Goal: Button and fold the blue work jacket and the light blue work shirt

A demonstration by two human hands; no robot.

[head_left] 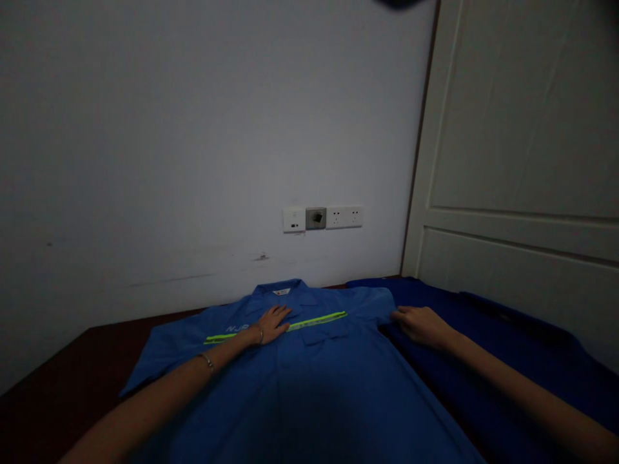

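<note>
A blue short-sleeved work shirt (309, 380) lies spread out front side up, its collar toward the wall. A yellow-green stripe crosses its chest, with pale letters beside it on the left. My left hand (273, 323) rests on the chest near the button line, fingers spread over the cloth. At the end of the right-hand sleeve, my right hand (420, 324) is closed with the sleeve's edge pinched between its fingers. The shirt's lower part falls into dark shadow close to me.
The shirt lies on a dark reddish-brown surface (72, 367). Darker blue cloth (483, 341) is spread at the right. Behind stands a pale wall (193, 142) with white sockets (344, 217) and a grey outlet plate (316, 218). A white panelled door (527, 129) borders the right side.
</note>
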